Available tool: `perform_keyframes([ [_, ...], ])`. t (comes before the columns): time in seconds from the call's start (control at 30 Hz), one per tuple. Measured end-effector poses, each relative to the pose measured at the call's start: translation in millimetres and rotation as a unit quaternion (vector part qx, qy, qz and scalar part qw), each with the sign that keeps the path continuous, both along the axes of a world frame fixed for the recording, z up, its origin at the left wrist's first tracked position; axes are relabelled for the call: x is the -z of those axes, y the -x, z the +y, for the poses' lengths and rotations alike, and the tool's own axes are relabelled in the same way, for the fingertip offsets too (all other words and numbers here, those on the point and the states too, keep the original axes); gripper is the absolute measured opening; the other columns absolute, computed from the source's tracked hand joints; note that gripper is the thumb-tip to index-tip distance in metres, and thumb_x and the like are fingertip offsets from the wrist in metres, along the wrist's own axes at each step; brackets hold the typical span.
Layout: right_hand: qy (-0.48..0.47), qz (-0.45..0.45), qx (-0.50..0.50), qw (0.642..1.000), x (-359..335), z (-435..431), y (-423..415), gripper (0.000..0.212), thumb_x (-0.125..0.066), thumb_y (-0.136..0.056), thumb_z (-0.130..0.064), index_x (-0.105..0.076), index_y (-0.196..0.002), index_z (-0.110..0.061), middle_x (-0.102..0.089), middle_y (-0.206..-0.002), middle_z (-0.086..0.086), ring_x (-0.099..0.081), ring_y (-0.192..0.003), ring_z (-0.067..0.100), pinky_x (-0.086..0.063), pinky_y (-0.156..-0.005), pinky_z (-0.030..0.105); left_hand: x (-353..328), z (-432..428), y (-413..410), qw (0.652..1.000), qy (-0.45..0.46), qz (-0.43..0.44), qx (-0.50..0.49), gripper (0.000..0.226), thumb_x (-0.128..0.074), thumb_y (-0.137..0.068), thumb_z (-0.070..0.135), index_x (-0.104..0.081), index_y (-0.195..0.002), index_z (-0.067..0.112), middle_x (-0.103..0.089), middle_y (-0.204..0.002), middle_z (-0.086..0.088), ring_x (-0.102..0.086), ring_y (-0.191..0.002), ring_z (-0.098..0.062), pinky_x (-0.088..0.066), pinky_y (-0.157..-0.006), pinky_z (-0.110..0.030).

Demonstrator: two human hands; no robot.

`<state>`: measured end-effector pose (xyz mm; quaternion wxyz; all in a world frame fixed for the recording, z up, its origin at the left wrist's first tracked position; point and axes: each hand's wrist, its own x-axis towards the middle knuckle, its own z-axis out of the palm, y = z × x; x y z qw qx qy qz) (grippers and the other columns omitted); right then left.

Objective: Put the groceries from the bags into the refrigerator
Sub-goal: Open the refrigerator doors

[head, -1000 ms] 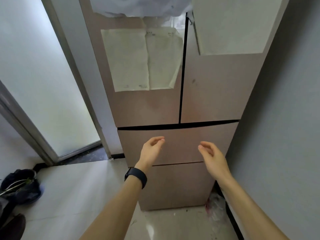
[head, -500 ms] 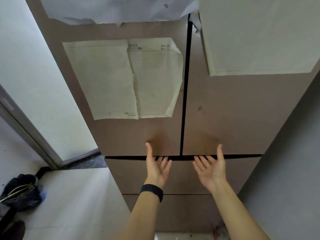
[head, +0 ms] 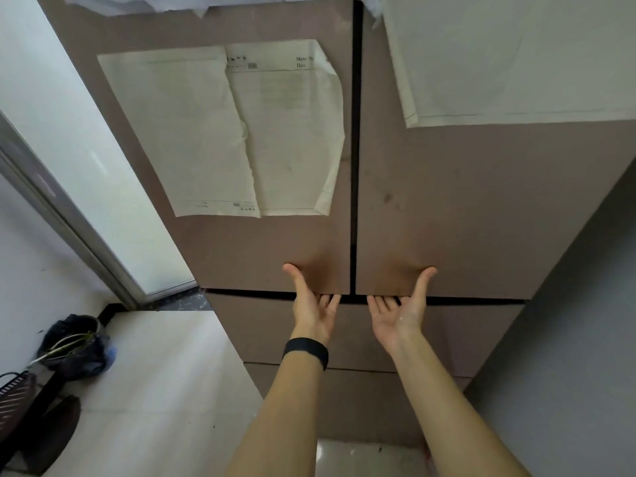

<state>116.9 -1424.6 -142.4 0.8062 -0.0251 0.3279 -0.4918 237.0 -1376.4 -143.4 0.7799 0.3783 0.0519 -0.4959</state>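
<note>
A brown refrigerator fills the view, both upper doors closed. My left hand [head: 315,308], palm up with a black wristband, has its fingertips tucked into the gap under the left door [head: 268,242] and its thumb on the door's front. My right hand [head: 399,311] holds the bottom edge of the right door [head: 464,218] the same way. The fingertips are partly hidden in the gap. Neither hand holds any groceries.
Two closed drawers [head: 261,325] sit below the doors. Paper sheets [head: 220,132] hang on the left door and a larger sheet [head: 516,56] on the right. A grey wall [head: 568,339] stands close on the right. A black bag [head: 74,342] lies on the floor at left.
I have stepped closer to the refrigerator. Both hands rose from in front of the drawers, turned palm up, and their fingers slid under the upper doors' bottom edges.
</note>
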Motion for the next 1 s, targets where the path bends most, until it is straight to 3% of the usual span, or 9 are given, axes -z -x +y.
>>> perform_keyframes([
  [0.13, 0.007, 0.019, 0.012, 1.000, 1, 10, 0, 0.111, -0.064, -0.068, -0.082, -0.036, -0.152, -0.014, -0.046, -0.148, 0.015, -0.044, -0.139, 0.030, -0.034, -0.118, 0.048, -10, 9, 4, 0.999, -0.027, -0.027, 0.005, 0.097, -0.047, -0.087, 0.073, -0.023, -0.156, 0.008, -0.037, -0.157, -0.013, -0.041, -0.141, -0.031, -0.037, -0.115, -0.047],
  [0.23, 0.022, 0.032, 0.022, 0.999, 1, 24, 13, 0.095, -0.064, -0.076, -0.075, -0.045, -0.145, -0.013, -0.063, -0.120, 0.010, -0.059, -0.120, 0.028, -0.043, -0.111, 0.045, -16, 15, 4, 0.999, -0.029, -0.021, 0.005, 0.095, -0.048, -0.089, 0.068, -0.020, -0.156, 0.006, -0.035, -0.158, -0.013, -0.039, -0.142, -0.032, -0.037, -0.115, -0.048],
  [0.33, 0.021, 0.041, 0.009, 0.999, 3, 35, 30, 0.088, -0.064, -0.079, -0.071, -0.047, -0.143, -0.012, -0.064, -0.111, 0.009, -0.062, -0.104, 0.025, -0.047, -0.099, 0.042, -14, 16, 2, 0.999, -0.037, -0.014, 0.010, 0.099, -0.050, -0.086, 0.070, -0.016, -0.157, 0.009, -0.029, -0.161, -0.013, -0.036, -0.144, -0.034, -0.038, -0.114, -0.049],
  [0.47, 0.014, 0.028, -0.010, 0.999, 3, 45, 43, 0.091, -0.067, -0.077, -0.068, -0.046, -0.144, -0.010, -0.064, -0.116, 0.011, -0.062, -0.107, 0.026, -0.051, -0.092, 0.042, 0, 39, 3, 0.997, -0.068, -0.022, 0.007, 0.092, -0.051, -0.087, 0.069, -0.030, -0.150, 0.005, -0.045, -0.150, -0.014, -0.049, -0.134, -0.033, -0.043, -0.110, -0.052],
  [0.57, 0.012, 0.033, -0.007, 0.999, 3, 53, 42, 0.093, -0.070, -0.075, -0.067, -0.047, -0.144, -0.009, -0.064, -0.125, 0.013, -0.064, -0.111, 0.028, -0.057, -0.083, 0.040, 9, 73, -5, 0.997, -0.070, -0.027, 0.009, 0.070, -0.055, -0.090, 0.061, -0.043, -0.132, 0.006, -0.055, -0.137, -0.014, -0.057, -0.123, -0.033, -0.047, -0.105, -0.054],
  [0.63, 0.010, 0.045, 0.002, 0.999, 4, 56, 43, 0.093, -0.073, -0.073, -0.066, -0.048, -0.143, -0.009, -0.065, -0.126, 0.014, -0.066, -0.111, 0.029, -0.058, -0.085, 0.041, 9, 91, -12, 0.998, -0.060, -0.019, 0.024, 0.059, -0.058, -0.090, 0.057, -0.046, -0.122, 0.009, -0.057, -0.132, -0.013, -0.059, -0.119, -0.034, -0.048, -0.104, -0.055],
  [0.77, 0.015, 0.060, 0.000, 0.998, 10, 63, 58, 0.104, -0.076, -0.062, -0.065, -0.045, -0.145, -0.011, -0.066, -0.124, 0.013, -0.066, -0.110, 0.029, -0.055, -0.096, 0.045, 5, 119, -22, 0.997, -0.050, -0.017, 0.052, 0.054, -0.062, -0.089, 0.053, -0.049, -0.120, 0.011, -0.059, -0.120, -0.012, -0.062, -0.104, -0.032, -0.053, -0.097, -0.053],
  [0.87, 0.026, 0.080, -0.013, 0.996, 15, 72, 72, 0.107, -0.074, -0.059, -0.070, -0.046, -0.145, -0.013, -0.064, -0.130, 0.012, -0.065, -0.113, 0.030, -0.057, -0.093, 0.046, 9, 135, -31, 0.997, -0.035, -0.012, 0.073, 0.066, -0.068, -0.082, 0.054, -0.052, -0.129, 0.010, -0.059, -0.130, -0.014, -0.061, -0.116, -0.036, -0.057, -0.091, -0.053],
  [1.0, 0.030, 0.103, -0.015, 0.994, 10, 81, 87, 0.087, -0.067, -0.076, -0.068, -0.048, -0.142, -0.015, -0.064, -0.130, 0.013, -0.065, -0.111, 0.032, -0.058, -0.087, 0.047, 13, 154, -42, 0.996, -0.043, -0.016, 0.075, 0.086, -0.075, -0.070, 0.056, -0.051, -0.138, 0.010, -0.058, -0.136, -0.019, -0.060, -0.119, -0.041, -0.057, -0.089, -0.055],
])
